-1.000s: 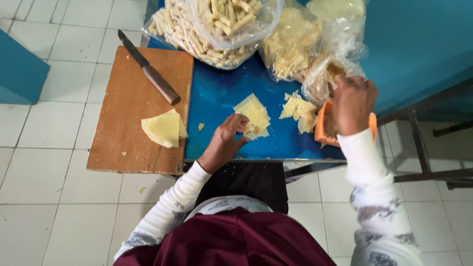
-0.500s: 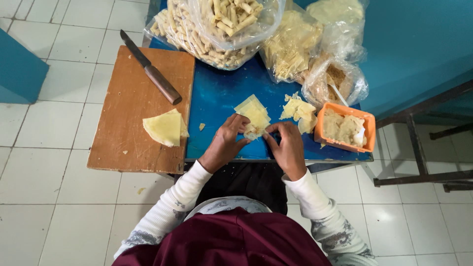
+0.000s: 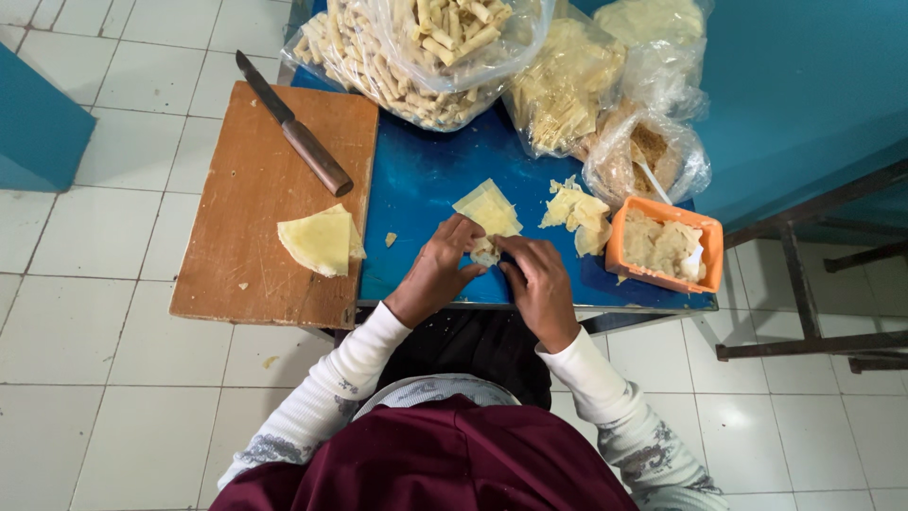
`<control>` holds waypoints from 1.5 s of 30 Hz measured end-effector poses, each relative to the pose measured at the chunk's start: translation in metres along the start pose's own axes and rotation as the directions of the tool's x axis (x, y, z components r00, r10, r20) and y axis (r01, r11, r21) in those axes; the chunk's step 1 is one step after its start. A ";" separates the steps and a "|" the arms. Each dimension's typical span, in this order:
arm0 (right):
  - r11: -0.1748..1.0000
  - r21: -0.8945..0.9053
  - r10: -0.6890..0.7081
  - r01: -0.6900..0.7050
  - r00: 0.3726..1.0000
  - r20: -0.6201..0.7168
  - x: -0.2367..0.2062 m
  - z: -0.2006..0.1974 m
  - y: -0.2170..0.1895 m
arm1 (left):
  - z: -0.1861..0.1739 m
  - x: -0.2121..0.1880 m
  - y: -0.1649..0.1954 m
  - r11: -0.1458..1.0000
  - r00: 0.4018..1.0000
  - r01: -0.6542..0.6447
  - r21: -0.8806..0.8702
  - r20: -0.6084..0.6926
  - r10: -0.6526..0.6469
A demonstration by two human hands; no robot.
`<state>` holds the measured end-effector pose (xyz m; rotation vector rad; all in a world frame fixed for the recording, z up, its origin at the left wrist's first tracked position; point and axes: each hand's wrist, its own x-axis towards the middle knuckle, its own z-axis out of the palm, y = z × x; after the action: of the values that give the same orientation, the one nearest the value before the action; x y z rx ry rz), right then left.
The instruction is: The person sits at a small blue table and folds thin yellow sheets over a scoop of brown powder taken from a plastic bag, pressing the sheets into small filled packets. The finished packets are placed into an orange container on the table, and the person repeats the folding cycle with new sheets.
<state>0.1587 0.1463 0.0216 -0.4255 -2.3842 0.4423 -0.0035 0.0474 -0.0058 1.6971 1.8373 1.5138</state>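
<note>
A pale yellow pastry wrapper [image 3: 488,213] lies on the blue table [image 3: 426,175], its near corner rolled up with filling. My left hand [image 3: 438,267] and my right hand [image 3: 536,280] both pinch that near rolled end, fingers curled over it. An orange tub [image 3: 703,257] of pale filling stands to the right of my right hand. A stack of wrapper pieces [image 3: 577,210] lies between the tub and the wrapper.
A wooden cutting board [image 3: 251,189] at the left carries a knife [image 3: 293,128] and a folded stack of wrappers [image 3: 322,240]. Clear bags of finished rolls [image 3: 416,57] and other bags [image 3: 567,85] crowd the table's far side. White tiled floor lies around.
My right hand set the orange tub down at the table's right and came to the wrapper. Both hands now roll its near end.
</note>
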 end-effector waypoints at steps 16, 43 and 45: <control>0.973 0.133 0.186 -0.188 0.982 0.030 0.012 0.009 0.017 | -0.005 0.006 0.009 0.979 0.993 -0.119 0.167 0.015 0.119; 0.999 -0.030 -0.010 0.010 1.000 0.017 0.021 0.007 0.010 | -0.009 0.029 0.002 0.999 0.999 -0.033 0.011 0.041 0.032; 0.998 -0.032 -0.055 0.055 0.998 0.010 0.022 0.007 0.011 | -0.009 0.031 0.002 1.000 0.999 -0.017 -0.003 0.040 0.017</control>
<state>0.1402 0.1642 0.0243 -0.3719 -2.4084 0.3823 -0.0185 0.0680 0.0134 1.7329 1.8052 1.4771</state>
